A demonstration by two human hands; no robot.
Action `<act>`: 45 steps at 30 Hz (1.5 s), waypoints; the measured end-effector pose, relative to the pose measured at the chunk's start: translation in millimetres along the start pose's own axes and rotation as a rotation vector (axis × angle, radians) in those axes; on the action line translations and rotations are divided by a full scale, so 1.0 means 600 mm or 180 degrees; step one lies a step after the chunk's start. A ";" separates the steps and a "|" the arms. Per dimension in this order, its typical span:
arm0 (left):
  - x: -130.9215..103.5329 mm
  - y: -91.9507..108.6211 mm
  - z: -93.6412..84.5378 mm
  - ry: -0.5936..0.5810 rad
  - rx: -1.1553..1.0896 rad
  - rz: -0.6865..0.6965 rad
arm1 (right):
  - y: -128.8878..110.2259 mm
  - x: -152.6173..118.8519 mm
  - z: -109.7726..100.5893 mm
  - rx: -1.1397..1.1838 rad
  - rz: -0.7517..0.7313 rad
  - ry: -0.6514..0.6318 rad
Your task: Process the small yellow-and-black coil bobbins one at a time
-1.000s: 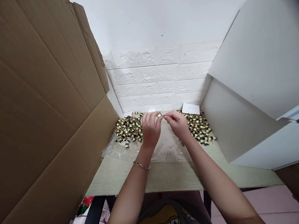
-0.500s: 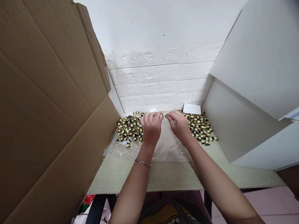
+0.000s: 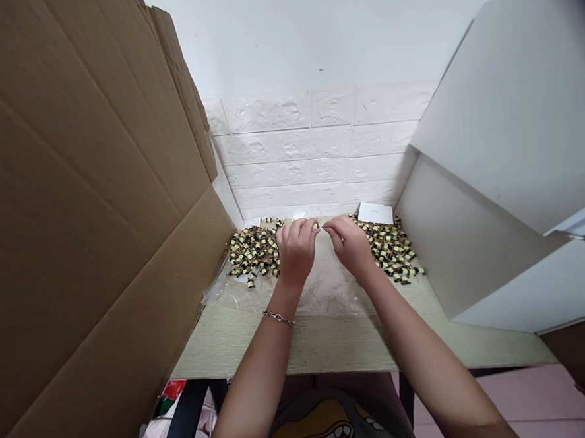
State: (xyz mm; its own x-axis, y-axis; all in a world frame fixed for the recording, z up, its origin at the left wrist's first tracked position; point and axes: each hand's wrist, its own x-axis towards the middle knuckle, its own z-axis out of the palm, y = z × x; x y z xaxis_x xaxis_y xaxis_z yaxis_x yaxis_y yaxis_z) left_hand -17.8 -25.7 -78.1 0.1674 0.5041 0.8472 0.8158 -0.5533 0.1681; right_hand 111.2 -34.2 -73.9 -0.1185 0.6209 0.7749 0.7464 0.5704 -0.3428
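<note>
My left hand is closed, and its fingertips pinch a small yellow-and-black coil, mostly hidden by the fingers. Just to its right, my right hand has thumb and forefinger pressed together beside the coil. Whatever is between those right fingertips, perhaps a thin wire end, is too fine to make out. A heap of similar coils lies left of my hands. Beyond my right wrist spreads a second heap of coils, some with brownish wire ends.
Clear plastic sheeting covers part of the wooden table. A white card rests at the back right. Tall cardboard walls the left side, white panels the right, and a white brick-pattern wall the back.
Both hands keep almost the same place and pinch; no clear movement of the coil or the heaps shows.
</note>
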 end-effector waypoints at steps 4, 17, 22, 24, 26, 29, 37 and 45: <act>-0.001 -0.001 0.001 0.0089 0.0059 0.0050 | -0.004 0.000 -0.001 -0.0008 0.0034 0.0023; -0.002 0.000 0.002 0.0139 -0.0062 -0.0001 | -0.005 0.000 -0.003 0.0071 0.0120 0.0028; -0.005 -0.002 0.002 0.0212 0.0056 0.0089 | -0.008 0.000 -0.004 0.0051 0.0102 0.0035; -0.006 -0.003 0.003 0.0280 0.0089 0.0129 | -0.009 0.000 -0.003 0.0069 0.0092 0.0076; -0.007 -0.005 0.004 0.0376 0.0109 0.0170 | -0.011 -0.001 -0.002 0.0043 0.0062 0.0134; -0.008 -0.008 0.005 0.0536 0.0165 0.0257 | -0.013 -0.004 -0.001 -0.0090 -0.0023 0.0224; -0.009 -0.006 0.003 0.0718 0.0260 0.0328 | -0.016 -0.008 0.001 -0.0311 -0.0142 0.0505; -0.008 -0.005 0.002 0.0801 0.0275 0.0286 | -0.020 -0.008 0.000 -0.0595 -0.0428 0.0450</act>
State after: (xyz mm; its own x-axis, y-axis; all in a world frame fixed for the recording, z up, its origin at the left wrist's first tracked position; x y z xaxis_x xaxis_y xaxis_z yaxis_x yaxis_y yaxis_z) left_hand -20.8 -25.7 -83.4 0.1074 0.2692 0.9571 0.8499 -0.5244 0.0521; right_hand 102.7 -43.7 -73.4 -0.1418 0.4575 0.8778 0.8397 0.5252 -0.1381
